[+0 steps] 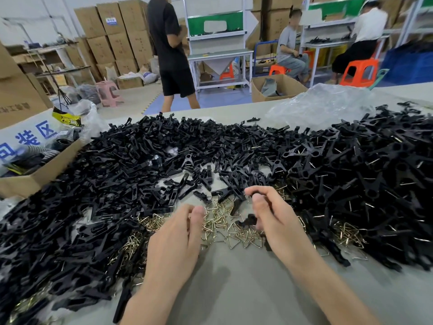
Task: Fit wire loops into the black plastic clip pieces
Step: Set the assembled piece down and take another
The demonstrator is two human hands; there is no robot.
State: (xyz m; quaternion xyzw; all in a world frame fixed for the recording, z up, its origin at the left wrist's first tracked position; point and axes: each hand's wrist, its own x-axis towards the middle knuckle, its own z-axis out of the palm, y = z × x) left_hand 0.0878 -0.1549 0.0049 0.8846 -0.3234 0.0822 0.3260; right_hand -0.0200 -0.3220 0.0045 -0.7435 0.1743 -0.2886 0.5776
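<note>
Thousands of black plastic clip pieces (145,165) lie heaped across a grey bench (234,292), filling the middle of the frame from the left edge to the right. Each looks light, stiff and smooth, and is probably best taken by its long flat arm, so the end that takes the wire stays free. They are narrow and matt black, some of them forked. At lower centre, around the fingertips, a smaller scatter of wire loops (232,233) rests on the bench. These look thin, springy and likely to tangle, so they are best pinched at one corner. They are brass-coloured triangles. The left hand (178,233) hovers over the loops, fingers curled, thumb against forefinger; whether it pinches a loop cannot be told. The right hand (276,216) curls round a single clip piece (247,222).
</note>
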